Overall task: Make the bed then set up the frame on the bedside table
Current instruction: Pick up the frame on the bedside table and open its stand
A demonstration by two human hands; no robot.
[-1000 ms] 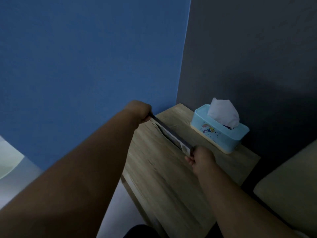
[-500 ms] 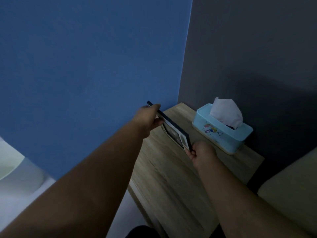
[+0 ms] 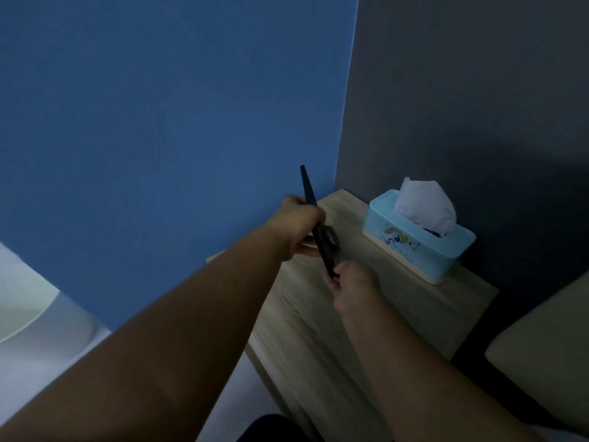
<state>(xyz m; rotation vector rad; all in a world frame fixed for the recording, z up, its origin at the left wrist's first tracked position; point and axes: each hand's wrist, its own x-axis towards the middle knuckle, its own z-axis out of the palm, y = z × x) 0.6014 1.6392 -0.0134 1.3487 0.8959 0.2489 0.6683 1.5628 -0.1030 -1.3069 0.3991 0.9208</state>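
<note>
A thin black picture frame is held edge-on above the wooden bedside table, tilted steeply with its top end pointing up toward the blue wall. My left hand grips its middle from the left. My right hand pinches its lower end just above the tabletop. A dark flap on the frame's back shows between my hands; the picture side is hidden.
A light blue tissue box with a white tissue sticking out stands at the back right of the table. A cream pillow lies at the right. Blue and grey walls meet in the corner behind the table.
The frame has been lifted off the tabletop and swung from nearly flat to steeply upright. Both hands moved closer together along it.
</note>
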